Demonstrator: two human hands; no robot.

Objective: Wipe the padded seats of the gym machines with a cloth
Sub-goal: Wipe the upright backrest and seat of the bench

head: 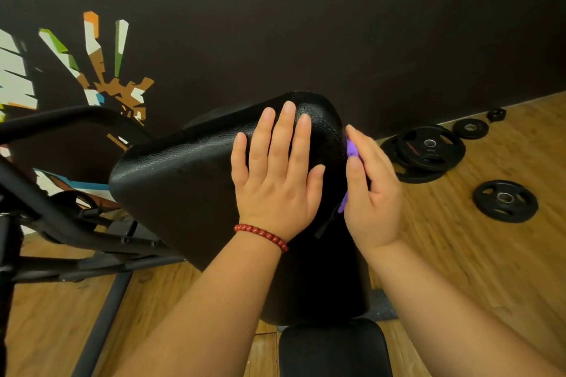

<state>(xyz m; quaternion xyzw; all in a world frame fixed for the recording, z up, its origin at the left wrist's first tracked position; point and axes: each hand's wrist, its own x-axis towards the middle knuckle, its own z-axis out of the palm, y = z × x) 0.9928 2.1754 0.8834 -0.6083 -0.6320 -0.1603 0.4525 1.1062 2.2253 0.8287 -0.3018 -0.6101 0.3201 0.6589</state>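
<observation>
A black padded rest [177, 180] of a gym machine slopes up in the middle of the view. My left hand [277, 174] lies flat on its upper right part with fingers straight; a red bead bracelet is on that wrist. My right hand [372, 190] presses a purple cloth [351, 150] against the pad's right side edge; only small bits of cloth show between the fingers and under the palm. A second black padded seat [333, 349] sits lower, at the bottom centre.
Black steel frame tubes [58, 223] of the machine run to the left. Several black weight plates [425, 153] lie on the wooden floor at the right, one [505, 200] nearer. A dark wall with a coloured mural stands behind.
</observation>
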